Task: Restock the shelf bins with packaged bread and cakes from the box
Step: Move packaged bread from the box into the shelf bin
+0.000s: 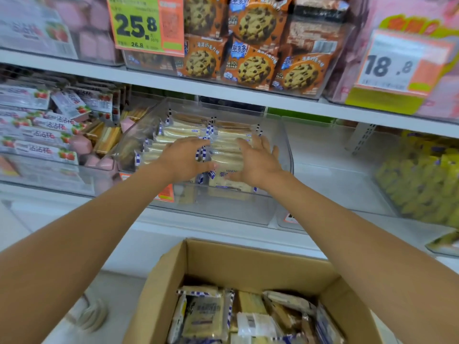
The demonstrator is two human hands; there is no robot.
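Both hands reach into the clear bin (283, 155) on the middle shelf. Left hand (185, 158): palm down, fingers spread and slightly curled, lying on top of the left stack of bread packs (173, 135). Right hand (255, 161): fingers splayed wide, palm pressed against the right stack of the same packs, near the bin's right wall. Neither hand is closed round a pack; both are flat and open against the wrappers.

Packs in the bin: pale sandwich-type slices in clear wrappers with blue-and-white checked edges, stacked in two columns side by side. One pack stands upright at the front wall of the bin, label facing out, partly covered by the right hand.

Cardboard box (248, 259): directly below the arms, flaps open, holding a loose jumble of the same checked-edge packs (206, 316).

Surroundings: bin to the left holds strawberry-labelled packs (42, 137) and pink wedge-shaped cakes. Space to the right of the clear bin shows bare shelf; further right, a bin of yellow packs (427, 175), blurred. Upper shelf carries chocolate-chip cookie packs (253, 45), a price tag reading 25.8 (145, 26) and another reading 18.8 (397, 63).
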